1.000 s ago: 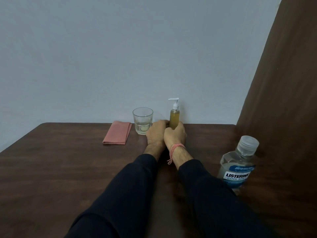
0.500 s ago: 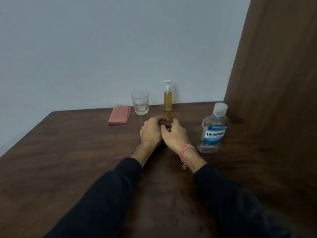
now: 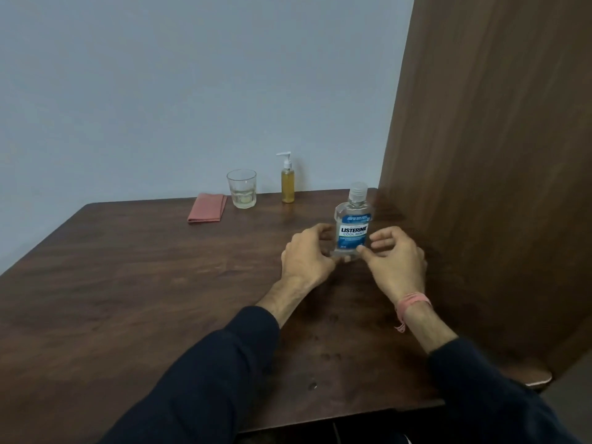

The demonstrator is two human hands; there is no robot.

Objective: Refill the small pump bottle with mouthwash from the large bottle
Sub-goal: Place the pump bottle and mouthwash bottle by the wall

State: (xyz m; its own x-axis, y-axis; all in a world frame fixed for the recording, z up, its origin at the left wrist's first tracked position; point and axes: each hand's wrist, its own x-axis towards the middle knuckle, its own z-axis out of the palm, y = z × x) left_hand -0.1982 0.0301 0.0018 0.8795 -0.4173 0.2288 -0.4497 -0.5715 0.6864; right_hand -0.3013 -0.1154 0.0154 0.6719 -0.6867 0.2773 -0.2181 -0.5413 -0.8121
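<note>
On the dark wooden table (image 3: pixel 128 283), toward its right side near a brown wooden panel (image 3: pixel 496 155), a clear Listerine Cool Mint mouthwash bottle (image 3: pixel 351 224) stands upright with its clear cap on and its blue label facing the camera. Both of the person's hands flank its lower half. The left hand (image 3: pixel 307 254) sits at the bottle's left side with its fingers curled toward the base, the thumb tip close to the bottom edge; whether it presses on the bottle or only brushes it is hard to tell. The right hand (image 3: pixel 395 256) is loosely cupped at the bottle's right side, fingers bent and spread, the thumb reaching toward the bottom right corner of the bottle and apparently just touching it, with no firm grasp visible. A pink thread band (image 3: pixel 413 301) circles the right wrist, and dark sleeves cover both forearms. Farther back, near the pale wall (image 3: pixel 192 91), the small pump bottle (image 3: pixel 287 181) stands upright, well apart from the hands, holding yellow liquid under a white pump head. Just left of it stands a clear drinking glass (image 3: pixel 242 189) with a little liquid at the bottom, and left of the glass lies a folded pink cloth (image 3: pixel 207 208), flat on the table.
</note>
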